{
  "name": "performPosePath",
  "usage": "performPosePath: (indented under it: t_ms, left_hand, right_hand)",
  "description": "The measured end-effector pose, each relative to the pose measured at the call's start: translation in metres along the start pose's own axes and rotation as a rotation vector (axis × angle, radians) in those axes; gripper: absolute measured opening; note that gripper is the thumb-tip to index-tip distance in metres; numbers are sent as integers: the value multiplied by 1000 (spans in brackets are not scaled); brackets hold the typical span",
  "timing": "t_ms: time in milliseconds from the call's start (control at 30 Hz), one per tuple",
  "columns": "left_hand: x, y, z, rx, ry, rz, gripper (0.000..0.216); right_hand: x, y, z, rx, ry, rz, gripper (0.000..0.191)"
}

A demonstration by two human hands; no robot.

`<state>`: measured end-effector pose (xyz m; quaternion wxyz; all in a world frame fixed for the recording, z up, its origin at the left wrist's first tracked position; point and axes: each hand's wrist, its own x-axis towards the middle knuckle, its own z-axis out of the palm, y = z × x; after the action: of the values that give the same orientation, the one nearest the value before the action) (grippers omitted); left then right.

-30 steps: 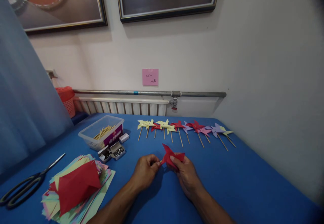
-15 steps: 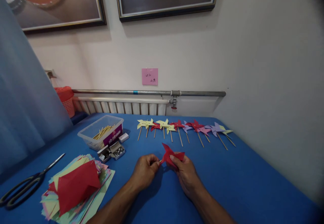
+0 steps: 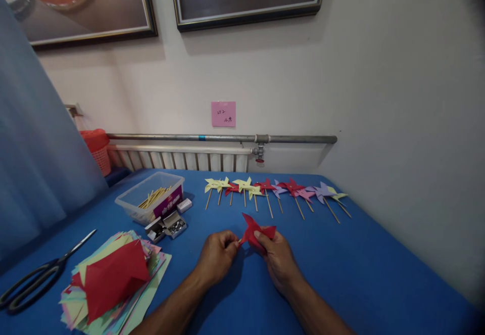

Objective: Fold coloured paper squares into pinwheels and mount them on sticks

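Observation:
A folded red paper pinwheel [image 3: 254,230] is held just above the blue table [image 3: 359,274] near its middle. My right hand [image 3: 278,260] grips the pinwheel from below, thumb on its front. My left hand [image 3: 216,254] is closed in a pinch at the pinwheel's left tip; what sits between those fingertips is too small to name. Behind the hands lies a row of finished pinwheels on sticks [image 3: 276,193], yellow, red and purple.
A stack of coloured paper squares [image 3: 113,279] with a red sheet on top lies front left, black scissors [image 3: 34,279] beside it. A clear plastic box of wooden sticks [image 3: 151,201] and small open boxes of pins [image 3: 168,226] stand left of centre. A radiator and pipe run along the wall.

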<state>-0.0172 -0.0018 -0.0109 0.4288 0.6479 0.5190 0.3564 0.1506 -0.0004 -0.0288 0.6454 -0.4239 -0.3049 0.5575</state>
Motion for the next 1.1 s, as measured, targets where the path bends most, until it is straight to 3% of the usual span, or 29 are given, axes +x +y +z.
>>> performPosePath:
  t_ms: [300,1100]
  left_hand:
    - [-5,4,2,190,68,95,20]
    - [-10,12,7,170,69,88,19]
  right_hand:
    - [3,3,-1,-31,15,-13,35]
    - [-2,-2,5,33,0,17,34]
